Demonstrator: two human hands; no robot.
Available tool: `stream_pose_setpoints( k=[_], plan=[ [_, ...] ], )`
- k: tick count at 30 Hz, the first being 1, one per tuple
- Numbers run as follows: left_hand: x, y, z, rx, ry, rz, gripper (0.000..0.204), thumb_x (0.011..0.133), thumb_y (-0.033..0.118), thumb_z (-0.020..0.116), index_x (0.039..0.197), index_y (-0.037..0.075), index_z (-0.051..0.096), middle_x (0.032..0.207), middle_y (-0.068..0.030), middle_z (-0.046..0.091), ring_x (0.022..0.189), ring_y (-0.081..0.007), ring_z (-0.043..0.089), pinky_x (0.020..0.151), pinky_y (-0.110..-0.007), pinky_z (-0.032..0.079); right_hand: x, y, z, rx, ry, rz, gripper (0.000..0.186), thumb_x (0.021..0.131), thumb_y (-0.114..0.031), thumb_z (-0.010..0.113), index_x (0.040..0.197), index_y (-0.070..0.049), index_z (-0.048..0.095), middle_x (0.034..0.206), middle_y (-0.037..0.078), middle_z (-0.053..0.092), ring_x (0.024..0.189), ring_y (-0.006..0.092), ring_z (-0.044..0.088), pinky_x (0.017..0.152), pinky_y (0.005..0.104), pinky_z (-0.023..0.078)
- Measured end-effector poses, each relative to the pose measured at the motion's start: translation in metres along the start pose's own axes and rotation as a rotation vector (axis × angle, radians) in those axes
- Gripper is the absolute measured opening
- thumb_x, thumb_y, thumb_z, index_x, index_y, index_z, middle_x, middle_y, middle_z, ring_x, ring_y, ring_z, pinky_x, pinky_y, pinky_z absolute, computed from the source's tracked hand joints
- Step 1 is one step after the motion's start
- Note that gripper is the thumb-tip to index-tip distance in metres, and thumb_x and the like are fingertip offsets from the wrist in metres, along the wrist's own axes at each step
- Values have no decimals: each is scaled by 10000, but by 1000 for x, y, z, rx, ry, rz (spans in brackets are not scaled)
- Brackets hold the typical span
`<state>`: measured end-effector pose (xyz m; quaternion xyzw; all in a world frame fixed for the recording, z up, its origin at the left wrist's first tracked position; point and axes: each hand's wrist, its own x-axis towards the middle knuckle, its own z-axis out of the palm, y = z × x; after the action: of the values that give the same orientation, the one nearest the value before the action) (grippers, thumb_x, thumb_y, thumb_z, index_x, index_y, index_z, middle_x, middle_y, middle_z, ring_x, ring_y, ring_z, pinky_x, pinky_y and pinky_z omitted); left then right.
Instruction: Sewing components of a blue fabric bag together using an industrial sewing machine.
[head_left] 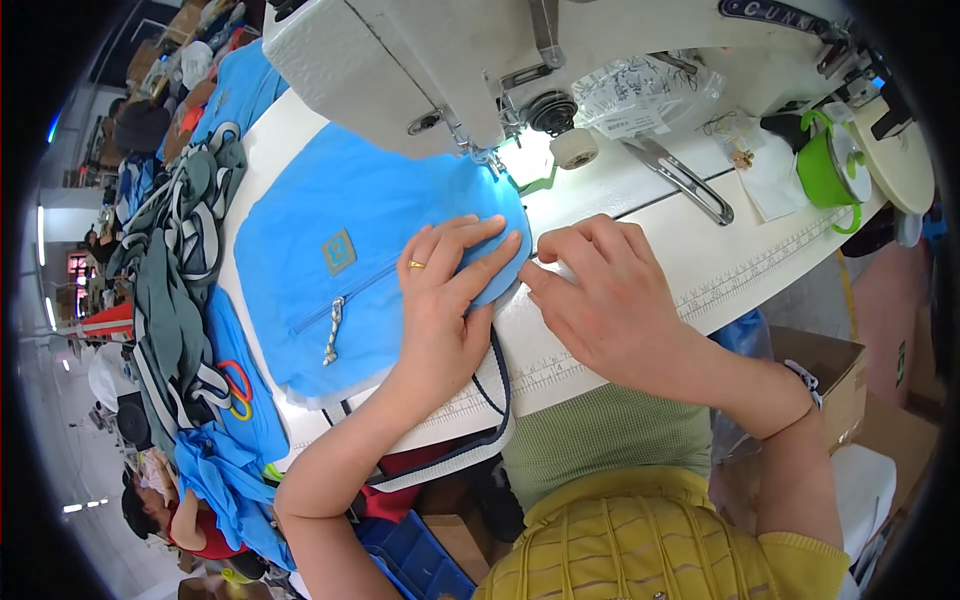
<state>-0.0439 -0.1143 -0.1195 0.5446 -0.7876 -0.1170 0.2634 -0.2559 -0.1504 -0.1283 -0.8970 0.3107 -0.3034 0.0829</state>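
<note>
My left hand lies with extended fingers on a blue fabric piece with a small square patch, a zipper and a braided cord pull. The piece's rounded right end sits under the sewing machine's lit needle area. My right hand is just right of that end, fingers curled down; what its fingertips hold, if anything, is hidden. A cream and navy strap hangs below my left hand over the table's front edge.
Metal snips, a plastic packet and a green lidded cup rest at right. Striped dark fabric, red-yellow scissors and blue cloth lie left. Boxes and a blue bin are below. A co-worker is lower left.
</note>
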Motion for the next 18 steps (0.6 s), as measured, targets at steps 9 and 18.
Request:
stream_pose_setpoints(
  k=[9, 18],
  plan=[
    [2, -2, 0, 35, -8, 24, 559, 755, -63, 634, 1268, 127, 748, 1359, -82, 629, 1302, -317, 556, 1161, -526, 318, 0, 0, 0, -16, 32, -36, 313, 785, -119, 710, 1083, -23, 697, 1025, 62, 553, 978, 244, 557, 883, 387, 450],
    [20, -31, 0, 63, 26, 86, 509, 782, -21, 675, 1265, 123, 748, 1363, -76, 627, 1292, -312, 559, 1125, -473, 342, 28, 11, 6, -117, -25, -57, 202, 813, -141, 696, 982, -32, 673, 961, 86, 589, 958, 255, 586, 844, 381, 452]
  ],
)
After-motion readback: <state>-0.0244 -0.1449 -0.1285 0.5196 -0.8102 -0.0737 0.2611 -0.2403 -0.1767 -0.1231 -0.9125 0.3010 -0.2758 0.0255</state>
